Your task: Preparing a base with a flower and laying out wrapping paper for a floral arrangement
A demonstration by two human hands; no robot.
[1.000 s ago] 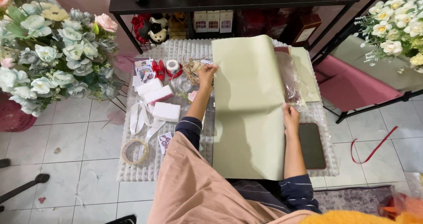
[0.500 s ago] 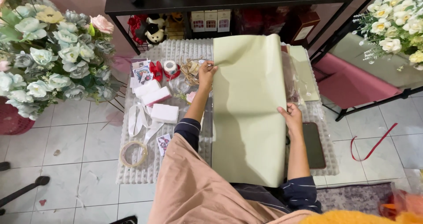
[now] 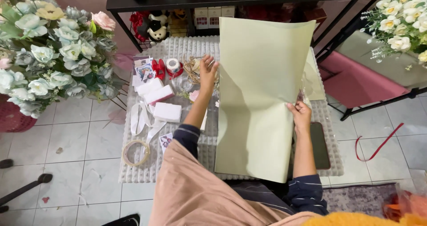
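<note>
1. Sheet of pale green paper [image 3: 260, 97]: a large rectangle held up over the right half of the white textured mat [image 3: 187, 48], its top edge raised toward the far edge of the mat and its bottom corner hanging past the near edge.
2. Left hand [image 3: 207, 70]: fingers clasp the sheet's left edge, about a third of the way down, thumb side toward the paper.
3. Right hand [image 3: 301, 115]: fingers pinch the sheet's right edge near its middle (the fingertips curl behind the paper, so only the knuckles and thumb show).
4. Dark phone [image 3: 319, 146]: lies flat near the right edge of the mat, just beside the right forearm.
5. White boxes [image 3: 161, 102]: three small blocks on the left half of the mat, one of them pinkish along its side.
6. White ribbon strips [image 3: 141, 118]: loose lengths at the left edge of the mat, beside the boxes.
7. Ring of clear tape [image 3: 135, 152]: at the near left corner of the mat.
8. Red bows [image 3: 159, 69] and a small ribbon roll [image 3: 173, 65]: toward the far edge, left of the left hand.
9. Bunch of pale artificial flowers [image 3: 49, 52]: stands on the tiled floor, well apart from the mat's left edge.
10. Red ribbon [image 3: 378, 146]: lies curved on the floor, right of the mat.
</note>
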